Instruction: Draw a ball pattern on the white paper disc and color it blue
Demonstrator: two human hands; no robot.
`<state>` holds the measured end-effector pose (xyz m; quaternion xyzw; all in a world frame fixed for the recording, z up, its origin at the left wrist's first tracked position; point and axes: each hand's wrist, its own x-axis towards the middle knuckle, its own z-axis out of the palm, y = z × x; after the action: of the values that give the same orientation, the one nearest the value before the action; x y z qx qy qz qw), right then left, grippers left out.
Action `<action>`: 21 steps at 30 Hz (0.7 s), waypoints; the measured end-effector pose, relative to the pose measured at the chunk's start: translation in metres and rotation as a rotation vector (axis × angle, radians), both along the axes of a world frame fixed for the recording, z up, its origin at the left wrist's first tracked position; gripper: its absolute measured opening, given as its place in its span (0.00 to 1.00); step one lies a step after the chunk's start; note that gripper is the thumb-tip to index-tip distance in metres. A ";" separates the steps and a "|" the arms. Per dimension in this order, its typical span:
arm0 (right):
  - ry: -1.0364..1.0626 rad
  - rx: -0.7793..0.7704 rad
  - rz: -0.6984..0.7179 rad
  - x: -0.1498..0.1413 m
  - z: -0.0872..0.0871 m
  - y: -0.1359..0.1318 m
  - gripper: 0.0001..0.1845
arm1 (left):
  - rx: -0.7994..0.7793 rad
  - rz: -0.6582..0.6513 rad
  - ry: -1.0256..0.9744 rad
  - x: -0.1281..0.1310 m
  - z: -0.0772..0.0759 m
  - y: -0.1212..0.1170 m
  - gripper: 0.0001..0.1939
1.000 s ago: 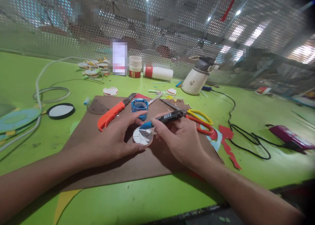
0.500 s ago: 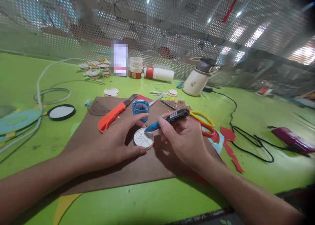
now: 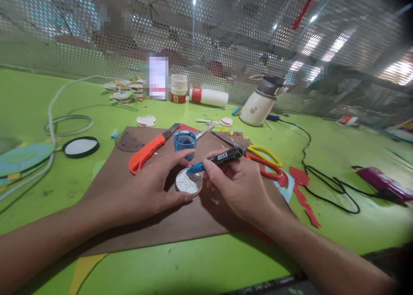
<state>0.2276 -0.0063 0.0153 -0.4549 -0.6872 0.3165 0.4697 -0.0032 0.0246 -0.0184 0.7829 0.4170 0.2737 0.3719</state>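
Observation:
A small white disc (image 3: 188,184), marked with dark web-like lines and edged in red, rests on a brown board (image 3: 155,234). My left hand (image 3: 151,185) grips it from the left, thumb along the near edge and fingers round the far side. Between thumb and fingers, my right hand (image 3: 237,181) holds a marker pen (image 3: 213,160) with a black barrel and blue front. The pen's tip is at the disc's upper part; whether it touches is too fine to tell. Behind the disc stands a blue-stained jar (image 3: 184,141). An orange utility knife (image 3: 148,152) lies to its left.
Scissors (image 3: 271,159) with yellow and orange handles lie right of my right hand. A protractor (image 3: 130,141) sits at the board's far left corner. Paper cups (image 3: 209,97), a phone (image 3: 158,76) and a white bottle (image 3: 258,105) are at the back. A cable (image 3: 305,157) runs along the right.
My right hand has shifted slightly left and down, and the pen tip has moved left across the disc. The left hand and the disc stay almost where they were.

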 end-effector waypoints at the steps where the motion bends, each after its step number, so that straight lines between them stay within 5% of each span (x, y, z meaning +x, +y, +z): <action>1: -0.001 0.001 0.001 0.000 0.000 0.000 0.14 | -0.010 0.002 0.000 0.000 0.000 0.000 0.28; 21: -0.047 0.014 0.016 0.003 -0.001 0.001 0.15 | -0.028 0.030 0.000 0.002 0.001 0.002 0.35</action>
<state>0.2302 -0.0054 0.0147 -0.4534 -0.7039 0.3047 0.4539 -0.0009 0.0265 -0.0178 0.7711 0.4325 0.2733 0.3789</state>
